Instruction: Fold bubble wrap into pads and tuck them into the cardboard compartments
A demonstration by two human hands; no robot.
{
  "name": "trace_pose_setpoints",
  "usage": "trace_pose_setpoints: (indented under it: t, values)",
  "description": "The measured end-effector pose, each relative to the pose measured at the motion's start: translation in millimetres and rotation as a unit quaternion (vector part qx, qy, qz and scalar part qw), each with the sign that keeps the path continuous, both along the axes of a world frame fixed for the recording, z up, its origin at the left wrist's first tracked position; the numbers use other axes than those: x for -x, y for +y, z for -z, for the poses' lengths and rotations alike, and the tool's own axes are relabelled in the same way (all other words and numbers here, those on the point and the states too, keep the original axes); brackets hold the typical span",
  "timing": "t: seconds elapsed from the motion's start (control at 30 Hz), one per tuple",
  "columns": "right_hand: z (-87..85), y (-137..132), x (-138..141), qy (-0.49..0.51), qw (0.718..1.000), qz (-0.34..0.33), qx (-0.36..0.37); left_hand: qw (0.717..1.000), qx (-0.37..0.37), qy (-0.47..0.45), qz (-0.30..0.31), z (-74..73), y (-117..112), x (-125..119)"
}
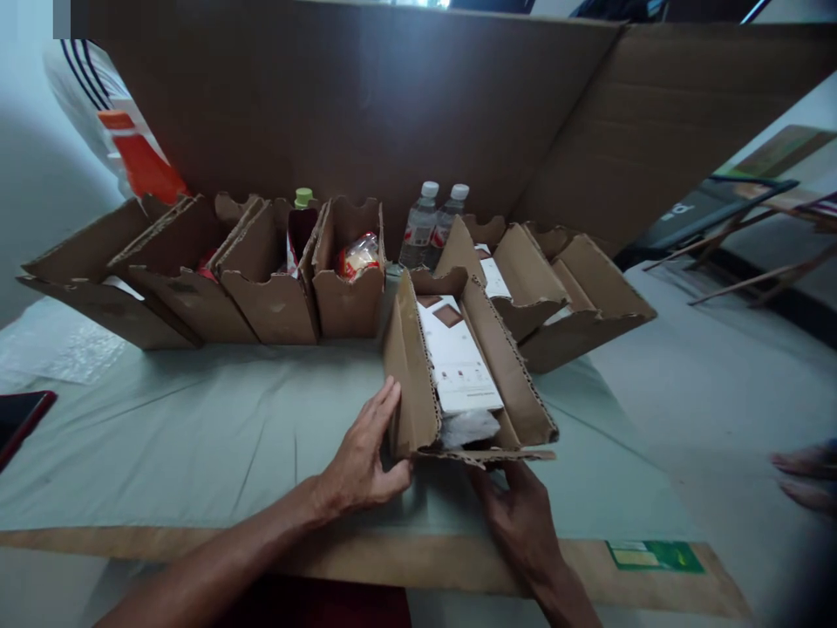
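An open brown cardboard box [516, 384] lies on the pale green cloth in front of me. Inside it rest a white carton with brown squares [456, 358] and a crumpled clear wrapper [467, 427]. My left hand [363, 462] presses flat against the box's left wall, fingers stretched out along it. My right hand [520, 515] sits under the box's near bottom flap, fingers curled on the flap's edge.
A row of similar open boxes [275, 279] stands behind, some holding packets and a green-capped bottle [302, 199]. Two water bottles [432, 225] stand mid-row. A big cardboard sheet [392, 105] rises at the back. A dark phone [19, 419] lies far left. Someone's toes [807, 475] show at right.
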State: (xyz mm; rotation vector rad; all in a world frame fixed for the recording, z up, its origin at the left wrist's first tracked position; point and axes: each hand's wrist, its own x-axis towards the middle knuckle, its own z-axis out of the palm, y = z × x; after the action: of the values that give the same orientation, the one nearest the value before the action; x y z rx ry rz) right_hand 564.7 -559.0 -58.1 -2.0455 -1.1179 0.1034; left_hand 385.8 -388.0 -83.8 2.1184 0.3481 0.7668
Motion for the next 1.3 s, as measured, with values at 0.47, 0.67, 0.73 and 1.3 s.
trace_pose_setpoints:
  t: [0.47, 0.67, 0.73, 1.3]
  values:
    - [-9.6, 103.2, -49.4, -0.025, 0.999, 0.032, 0.025, 0.961, 0.01, 0.19, -0.2, -32.5, 76.5, -58.5]
    - [8.5, 104.1, -47.2, -0.005, 1.0, -0.026, 0.003, 0.931, 0.023, 0.232, -0.282, -42.2, 93.9, -91.9]
    - [12.6, 100.9, -44.5, 0.001, 0.999, -0.043, 0.005, 0.928, 0.032, 0.229, -0.292, -42.2, 94.3, -98.8]
    - [-124.9, 268.9, 46.3, -0.25, 0.94, -0.133, 0.19, 0.975, 0.054, -0.005, -0.218, -14.6, -2.7, 91.7]
